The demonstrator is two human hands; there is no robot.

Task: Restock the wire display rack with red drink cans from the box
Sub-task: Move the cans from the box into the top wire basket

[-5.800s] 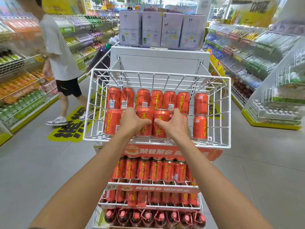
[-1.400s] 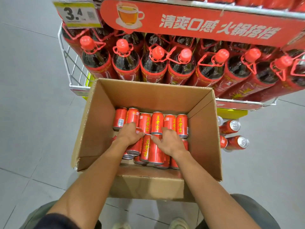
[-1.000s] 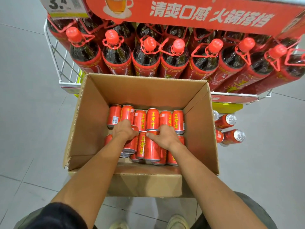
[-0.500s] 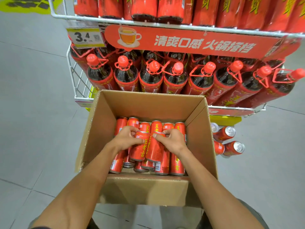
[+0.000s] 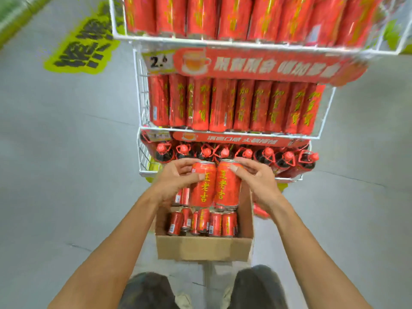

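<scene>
The left hand (image 5: 176,184) is gripping one red can (image 5: 201,186) and the right hand (image 5: 256,181) is gripping a second can (image 5: 227,184), side by side and touching above the box (image 5: 200,248), so I think holding both tight and level is helping them reach the wire rack (image 5: 142,108) safely.

Two bare forearms (image 5: 116,237), dark grey trousers (image 5: 147,291) at both knees, pale shoes (image 5: 184,300)
</scene>
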